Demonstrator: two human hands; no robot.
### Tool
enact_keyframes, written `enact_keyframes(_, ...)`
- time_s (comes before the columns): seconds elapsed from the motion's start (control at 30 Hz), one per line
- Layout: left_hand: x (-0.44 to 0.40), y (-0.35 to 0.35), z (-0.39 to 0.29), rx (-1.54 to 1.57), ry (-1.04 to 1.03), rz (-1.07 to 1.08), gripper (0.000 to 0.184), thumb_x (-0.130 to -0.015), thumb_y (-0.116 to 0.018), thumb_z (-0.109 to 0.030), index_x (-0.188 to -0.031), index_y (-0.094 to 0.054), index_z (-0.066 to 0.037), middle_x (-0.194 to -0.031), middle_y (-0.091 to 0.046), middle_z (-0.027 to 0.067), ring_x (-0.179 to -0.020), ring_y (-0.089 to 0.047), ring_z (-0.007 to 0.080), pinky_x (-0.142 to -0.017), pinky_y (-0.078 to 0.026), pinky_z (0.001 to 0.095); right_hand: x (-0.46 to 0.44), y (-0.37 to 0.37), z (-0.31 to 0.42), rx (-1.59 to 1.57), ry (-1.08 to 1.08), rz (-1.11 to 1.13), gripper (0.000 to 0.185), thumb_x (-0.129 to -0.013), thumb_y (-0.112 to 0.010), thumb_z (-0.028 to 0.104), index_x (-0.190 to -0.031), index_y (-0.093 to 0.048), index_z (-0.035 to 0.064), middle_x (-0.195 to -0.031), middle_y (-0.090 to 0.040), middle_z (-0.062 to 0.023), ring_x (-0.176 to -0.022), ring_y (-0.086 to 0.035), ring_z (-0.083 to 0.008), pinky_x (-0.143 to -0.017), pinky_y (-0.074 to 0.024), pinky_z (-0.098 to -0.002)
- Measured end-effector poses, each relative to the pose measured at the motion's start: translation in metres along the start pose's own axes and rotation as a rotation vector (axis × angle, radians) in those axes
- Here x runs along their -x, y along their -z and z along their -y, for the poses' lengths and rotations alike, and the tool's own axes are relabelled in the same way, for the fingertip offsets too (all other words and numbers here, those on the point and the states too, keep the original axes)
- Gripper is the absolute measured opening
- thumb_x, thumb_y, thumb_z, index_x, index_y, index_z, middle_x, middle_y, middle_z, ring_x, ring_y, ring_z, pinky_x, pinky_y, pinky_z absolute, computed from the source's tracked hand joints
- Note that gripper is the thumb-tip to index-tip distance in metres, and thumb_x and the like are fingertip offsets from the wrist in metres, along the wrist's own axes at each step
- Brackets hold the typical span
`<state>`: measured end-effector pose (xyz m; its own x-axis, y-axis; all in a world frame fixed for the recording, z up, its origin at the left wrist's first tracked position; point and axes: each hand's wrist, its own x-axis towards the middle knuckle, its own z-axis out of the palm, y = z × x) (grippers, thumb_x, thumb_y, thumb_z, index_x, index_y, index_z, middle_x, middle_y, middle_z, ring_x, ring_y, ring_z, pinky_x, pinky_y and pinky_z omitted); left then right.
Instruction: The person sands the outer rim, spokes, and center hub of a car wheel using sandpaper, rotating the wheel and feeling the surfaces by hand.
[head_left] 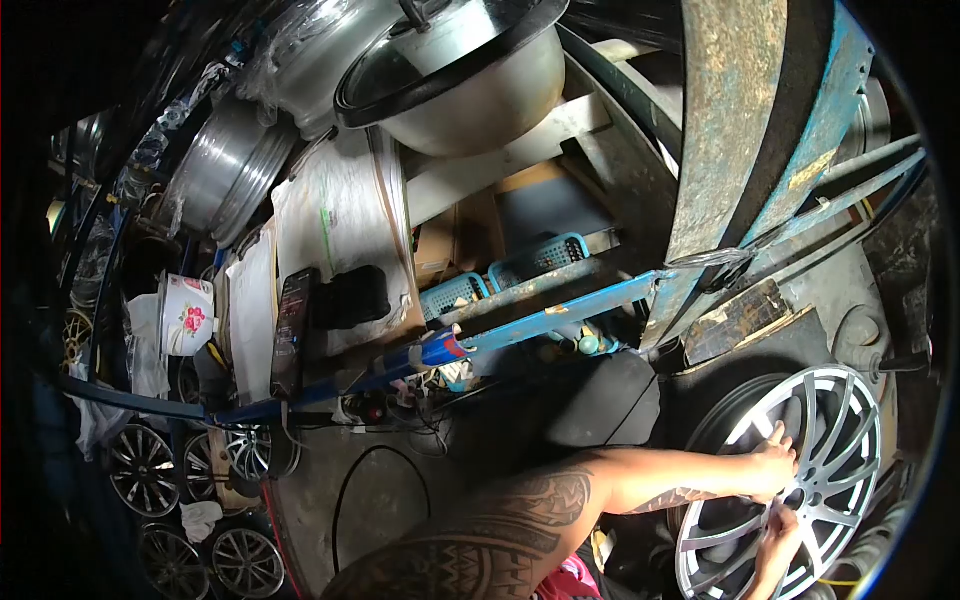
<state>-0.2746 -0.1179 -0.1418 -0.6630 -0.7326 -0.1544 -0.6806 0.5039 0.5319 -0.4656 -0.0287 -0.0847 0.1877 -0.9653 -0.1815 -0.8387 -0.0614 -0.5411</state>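
Note:
A silver multi-spoke alloy wheel [857,402] stands tilted at the lower right. My left hand [768,468], at the end of a tattooed arm, is closed on its spokes just above the hub; the fingertips point up and away. My right hand [783,535] comes up from the bottom edge and touches the spokes just below the hub. Its fingers are pressed together, and anything small between them is hidden. A dark tire or barrel edge shows behind the wheel's left side.
A blue metal rack [560,312] carries a large metal bowl [480,105], a phone [291,335], papers and blue baskets [540,260]. A floral pot [188,315] sits to the left. Several wheels [247,562] lie at lower left. A black cable [340,500] loops on the floor.

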Motion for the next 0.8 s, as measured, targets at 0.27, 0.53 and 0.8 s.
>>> enact_keyframes(0.27, 0.001, -0.004, 0.0, 0.015, 0.015, -0.058, 0.06, -0.08, -0.083, -0.033, -0.127, -0.073, 0.004, -0.128, -0.071, 0.0239, -0.13, -0.061, 0.0416, -0.126, -0.022, 0.0753, -0.002, -0.007, 0.004, -0.077, -0.132, -0.08, 0.026, -0.104, -0.066, 0.001, -0.128, -0.075, -0.0035, -0.111, -0.076, -0.0217, -0.103, -0.072, -0.0347, -0.096, -0.0551, -0.0427)
enact_keyframes(0.53, -0.005, -0.012, 0.001, 0.042, 0.02, -0.064, 0.06, -0.078, -0.085, -0.03, -0.126, -0.073, 0.003, -0.127, -0.071, 0.0233, -0.131, -0.061, 0.041, -0.126, -0.023, 0.0761, -0.009, -0.009, 0.015, -0.271, -0.247, -0.128, 0.021, -0.102, -0.067, -0.001, -0.12, -0.075, -0.0061, -0.105, -0.077, -0.0211, -0.101, -0.072, -0.0339, -0.095, -0.0549, -0.0429)
enact_keyframes(0.8, -0.008, -0.014, -0.001, 0.035, 0.015, -0.081, 0.06, -0.076, -0.086, -0.03, -0.125, -0.075, 0.003, -0.125, -0.073, 0.0226, -0.13, -0.063, 0.0413, -0.124, -0.023, 0.0781, 0.007, -0.028, -0.007, -0.023, 0.001, -0.186, 0.015, -0.1, -0.068, -0.003, -0.113, -0.073, -0.008, -0.101, -0.076, -0.024, -0.095, -0.073, -0.0327, -0.091, -0.0557, -0.0421)
